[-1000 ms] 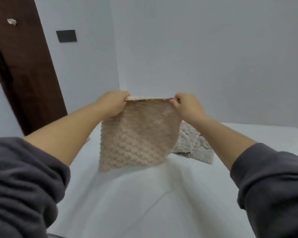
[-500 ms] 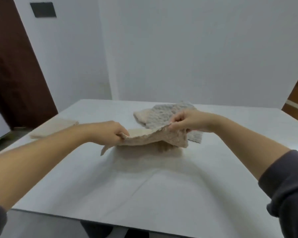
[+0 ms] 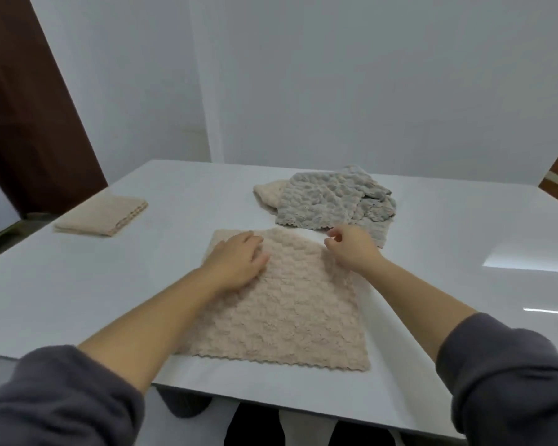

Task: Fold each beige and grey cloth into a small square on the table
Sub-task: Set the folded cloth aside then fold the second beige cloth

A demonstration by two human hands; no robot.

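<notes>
White walls meet in a corner behind a pale, glossy desk [image 3: 78, 284], with a dark brown door [image 3: 23, 123] off to the left. One beige cloth [image 3: 287, 323] lies spread flat and unfolded under the person's hands. It is a fluffy square with a bumpy, waffle-like pile and scalloped edges. The left hand [image 3: 236, 262] rests palm down on its far left part, fingers [image 3: 255, 244] straight and close together, pressing the fabric. The right hand [image 3: 351, 249] sits at the far right corner with its fingers [image 3: 334, 235] curled; whether they pinch the corner cannot be told. Well to the left of the left fingers lies a folded beige cloth [image 3: 100, 217], a neat, thick packet that looks finished. Just beyond the right fingers sits a loose heap: a rumpled grey cloth [image 3: 322, 201] of the same bumpy texture, with another beige piece [image 3: 268, 194] peeking from under it. So one cloth seems done, one is laid out for its first fold, and the heap waits.
</notes>
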